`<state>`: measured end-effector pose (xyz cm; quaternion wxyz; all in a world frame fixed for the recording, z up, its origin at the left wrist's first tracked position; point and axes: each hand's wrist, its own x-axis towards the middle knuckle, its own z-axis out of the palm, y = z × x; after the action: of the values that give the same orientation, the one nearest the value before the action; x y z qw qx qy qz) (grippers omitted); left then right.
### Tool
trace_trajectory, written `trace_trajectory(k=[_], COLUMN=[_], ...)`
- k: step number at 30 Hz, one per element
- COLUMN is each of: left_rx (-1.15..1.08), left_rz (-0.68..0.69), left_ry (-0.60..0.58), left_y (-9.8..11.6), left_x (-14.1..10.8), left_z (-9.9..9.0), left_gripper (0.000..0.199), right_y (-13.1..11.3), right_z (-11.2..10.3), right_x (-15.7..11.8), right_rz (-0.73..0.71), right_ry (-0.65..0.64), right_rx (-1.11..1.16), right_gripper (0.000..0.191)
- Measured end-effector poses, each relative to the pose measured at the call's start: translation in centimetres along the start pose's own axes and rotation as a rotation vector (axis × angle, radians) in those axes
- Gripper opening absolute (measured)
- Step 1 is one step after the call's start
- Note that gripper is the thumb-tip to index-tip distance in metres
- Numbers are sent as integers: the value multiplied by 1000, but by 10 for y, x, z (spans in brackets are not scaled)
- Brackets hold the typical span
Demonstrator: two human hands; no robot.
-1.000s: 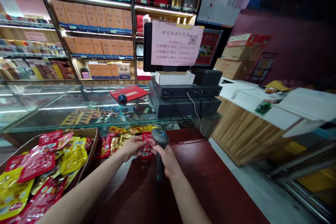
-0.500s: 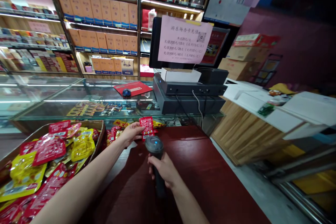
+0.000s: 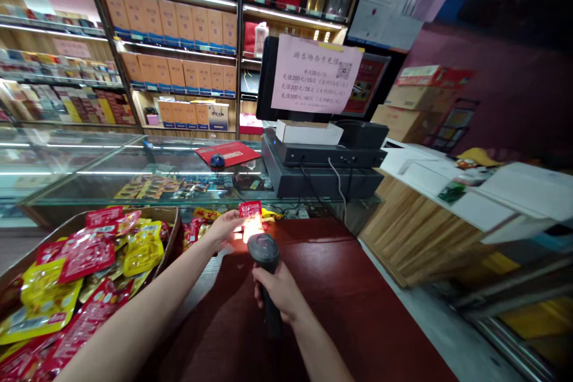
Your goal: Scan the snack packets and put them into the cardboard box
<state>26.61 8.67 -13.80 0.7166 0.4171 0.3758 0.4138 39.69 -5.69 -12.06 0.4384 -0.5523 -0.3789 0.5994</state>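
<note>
Facing shelves of boxed goods (image 3: 174,27) beyond a glass display case (image 3: 89,173), the person stands at a dark red counter (image 3: 340,286), with a cardboard tray (image 3: 168,213) of red and yellow snack packets (image 3: 142,249) to the left of both grips. The right hand (image 3: 280,292) is closed around the handle of a black barcode scanner (image 3: 263,249), the handle running down toward the person and the head rising just above the fist. Just beyond that grip, the left hand (image 3: 222,230) holds a red snack packet (image 3: 249,209) out by its lower part, though glare hides exactly how the fingers pinch it. The packet stands roughly upright, its long axis running up and away from the counter, with a bright glow on its lower part beside the scanner head. It looks light, soft and slick, so it would likely flex and slip; its flat sealed edge seems the surest place to hold.
</note>
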Motion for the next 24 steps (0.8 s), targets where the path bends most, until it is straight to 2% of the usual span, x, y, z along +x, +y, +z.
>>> trace_trajectory(k=[7,11,13,17,20,24], left_rx=[62,74,75,87,120,172], left_rz=[-38,-79,-103,-114,-93,-14], left_ry=[-10,-6,-17,-14,37,172], left_y=[-3,2,5,11,28,77], left_x=[1,-5,-9,-18,-30,-66], left_z=[-2,4,10,21,19,-5], left_gripper=[35,34,34,32,30,29], right_y=[4,1,-3,-19,-38,-66], right_z=[-3,-7,-12,-17,-8,29], right_x=[-1,-4,-2,10,21,29], right_rz=[-18,-168,-193,-194,-235,-337], right_ry=[15,174,248,204,145,2], right_rx=[47,50,33,131,208,195], right_gripper=[14,19,21,20,20,20])
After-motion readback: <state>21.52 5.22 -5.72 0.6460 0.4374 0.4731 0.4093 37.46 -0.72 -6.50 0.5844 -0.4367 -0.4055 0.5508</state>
